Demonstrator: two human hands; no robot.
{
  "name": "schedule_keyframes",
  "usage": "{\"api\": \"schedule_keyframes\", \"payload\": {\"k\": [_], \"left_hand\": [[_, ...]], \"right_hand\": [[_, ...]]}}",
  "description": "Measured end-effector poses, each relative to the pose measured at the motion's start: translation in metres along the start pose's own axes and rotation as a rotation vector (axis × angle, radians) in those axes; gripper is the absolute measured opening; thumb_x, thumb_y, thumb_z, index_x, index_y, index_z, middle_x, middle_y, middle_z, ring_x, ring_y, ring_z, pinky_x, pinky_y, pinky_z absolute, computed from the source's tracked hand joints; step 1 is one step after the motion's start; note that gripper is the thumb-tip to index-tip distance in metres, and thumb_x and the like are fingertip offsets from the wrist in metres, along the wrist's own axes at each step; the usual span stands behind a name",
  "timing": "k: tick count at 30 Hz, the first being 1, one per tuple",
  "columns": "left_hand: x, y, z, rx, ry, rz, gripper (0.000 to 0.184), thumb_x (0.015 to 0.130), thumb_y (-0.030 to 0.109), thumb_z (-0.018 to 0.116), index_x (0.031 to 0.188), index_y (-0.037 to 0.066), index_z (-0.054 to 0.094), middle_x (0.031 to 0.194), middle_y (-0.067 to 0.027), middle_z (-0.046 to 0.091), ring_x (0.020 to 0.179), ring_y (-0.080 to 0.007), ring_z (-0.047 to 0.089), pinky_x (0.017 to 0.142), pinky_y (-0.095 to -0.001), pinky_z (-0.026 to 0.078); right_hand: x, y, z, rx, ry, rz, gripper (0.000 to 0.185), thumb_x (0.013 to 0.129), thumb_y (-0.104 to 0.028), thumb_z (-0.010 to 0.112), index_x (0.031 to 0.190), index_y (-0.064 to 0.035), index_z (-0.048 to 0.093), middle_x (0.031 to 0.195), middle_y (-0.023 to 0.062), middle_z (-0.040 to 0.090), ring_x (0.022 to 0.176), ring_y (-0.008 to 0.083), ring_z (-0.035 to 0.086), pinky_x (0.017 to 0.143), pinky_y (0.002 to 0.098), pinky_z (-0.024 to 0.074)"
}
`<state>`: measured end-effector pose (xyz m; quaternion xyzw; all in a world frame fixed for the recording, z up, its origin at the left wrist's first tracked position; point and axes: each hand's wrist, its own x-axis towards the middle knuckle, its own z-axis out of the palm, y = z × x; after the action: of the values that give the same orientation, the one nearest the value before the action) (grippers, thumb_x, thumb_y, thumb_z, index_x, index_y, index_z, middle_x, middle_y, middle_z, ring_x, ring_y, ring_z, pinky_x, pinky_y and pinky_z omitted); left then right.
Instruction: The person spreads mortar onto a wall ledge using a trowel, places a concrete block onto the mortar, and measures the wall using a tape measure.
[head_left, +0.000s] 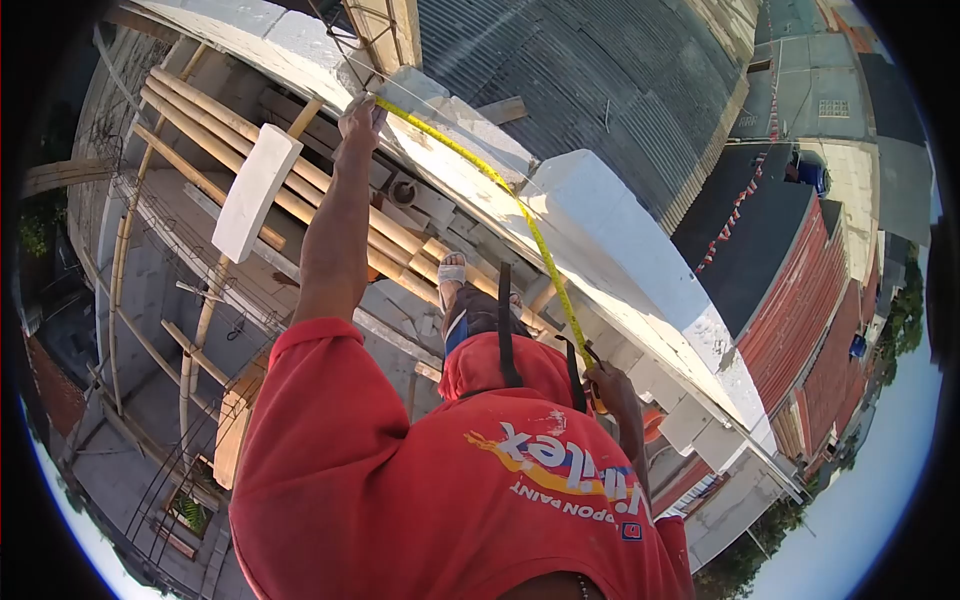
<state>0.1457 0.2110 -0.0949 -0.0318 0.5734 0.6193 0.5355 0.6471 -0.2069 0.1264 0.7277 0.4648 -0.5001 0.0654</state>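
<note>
A yellow tape measure [537, 240] stretches in a curved line along the top of a pale block wall [595, 215]. My left hand [360, 122], at the end of my outstretched arm, pinches the tape's far end near the wall's upper part. Closer to my body, on the right, my right hand [612, 388] is closed around the tape's case, which my fingers partly hide. The tape sags slightly between the two hands and passes close beside the blocks.
Bamboo poles [215, 125] run beneath my left arm, with a white block [257, 193] lying across them. My sandalled foot [452, 270] is on the poles. A thin string runs along the wall. Corrugated roofs [590, 75] lie beyond it. Rebar stands near a post [385, 35].
</note>
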Motion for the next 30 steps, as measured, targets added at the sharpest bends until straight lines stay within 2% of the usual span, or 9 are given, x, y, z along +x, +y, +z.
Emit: {"api": "schedule_keyframes", "payload": {"k": [6,9,10,14,16,21,23,24,30], "left_hand": [[-0.001,0.007,0.006,0.122,-0.009,-0.023,0.031,0.094,0.004,0.065,0.125,0.005,0.062,0.108,-0.0142,0.069,0.094,-0.0257,0.07,0.084,-0.0403,0.062],[0.002,0.014,0.008,0.252,-0.05,-0.022,0.028,0.095,0.006,0.063,0.122,0.004,0.063,0.107,-0.0147,0.069,0.093,-0.0257,0.07,0.08,-0.0401,0.063],[0.008,0.012,0.008,0.293,-0.041,-0.006,0.024,0.094,0.008,0.064,0.118,0.004,0.065,0.105,-0.0151,0.069,0.089,-0.0248,0.072,0.076,-0.0381,0.064],[0.021,0.003,0.0,0.512,-0.029,0.088,0.022,0.094,0.013,0.068,0.112,0.002,0.068,0.098,-0.0127,0.071,0.079,-0.0231,0.073,0.068,-0.0351,0.065],[0.024,-0.003,-0.004,0.511,-0.028,0.119,0.024,0.093,0.014,0.069,0.114,0.003,0.068,0.097,-0.0116,0.072,0.08,-0.0228,0.073,0.067,-0.0349,0.065],[0.013,-0.006,-0.006,0.547,-0.039,0.218,0.029,0.092,0.018,0.072,0.117,0.005,0.068,0.095,-0.0103,0.072,0.08,-0.0219,0.073,0.067,-0.0354,0.063],[0.016,-0.008,-0.013,0.595,-0.101,0.243,0.033,0.092,0.021,0.075,0.121,0.009,0.067,0.1,-0.0107,0.073,0.088,-0.0208,0.073,0.076,-0.0335,0.063],[0.077,-0.026,-0.035,0.625,-0.093,0.233,0.034,0.092,0.023,0.075,0.123,0.011,0.066,0.097,-0.0093,0.073,0.088,-0.0196,0.073,0.075,-0.0319,0.063],[0.043,-0.018,-0.032,0.655,-0.161,0.285,0.036,0.093,0.027,0.074,0.123,0.01,0.066,0.096,-0.0084,0.073,0.087,-0.0177,0.073,0.072,-0.0298,0.061]], "right_hand": [[-0.015,-0.045,0.007,-0.064,0.015,0.065,0.023,0.093,-0.022,0.052,0.092,-0.004,0.066,0.085,0.0147,0.066,0.079,0.032,0.067,0.069,0.0424,0.0501],[-0.008,-0.035,0.017,0.029,0.025,0.128,0.039,0.088,-0.037,0.054,0.095,-0.003,0.072,0.082,0.009,0.071,0.077,0.0206,0.066,0.072,0.0335,0.0477],[-0.009,-0.044,0.016,0.117,0.025,0.249,0.037,0.089,-0.035,0.054,0.092,-0.0027,0.071,0.081,0.0079,0.071,0.075,0.0192,0.065,0.071,0.0324,0.0469],[-0.009,-0.04,0.017,0.076,0.06,0.177,0.037,0.089,-0.035,0.052,0.091,-0.0021,0.07,0.079,0.0096,0.069,0.074,0.0195,0.064,0.069,0.0335,0.0467],[-0.008,-0.043,0.016,0.103,0.075,0.256,0.042,0.09,-0.038,0.049,0.092,-0.0013,0.069,0.077,0.0144,0.068,0.075,0.0243,0.065,0.069,0.038,0.0472],[-0.007,-0.051,0.018,0.194,0.032,0.259,0.04,0.09,-0.036,0.05,0.093,-0.0023,0.07,0.079,0.0094,0.07,0.077,0.0195,0.066,0.071,0.0347,0.0479],[-0.007,-0.056,0.019,0.223,0.019,0.265,0.038,0.09,-0.035,0.051,0.093,-0.0024,0.07,0.079,0.0081,0.07,0.077,0.0178,0.065,0.071,0.0335,0.0479],[-0.007,-0.059,0.019,0.246,0.016,0.261,0.037,0.09,-0.034,0.052,0.092,-0.0023,0.07,0.079,0.0077,0.07,0.077,0.0171,0.065,0.071,0.033,0.0478],[-0.011,-0.063,0.012,0.245,0.022,0.286,0.034,0.09,-0.031,0.053,0.09,-0.0021,0.071,0.078,0.0062,0.069,0.075,0.0151,0.063,0.072,0.0304,0.0462]]}}
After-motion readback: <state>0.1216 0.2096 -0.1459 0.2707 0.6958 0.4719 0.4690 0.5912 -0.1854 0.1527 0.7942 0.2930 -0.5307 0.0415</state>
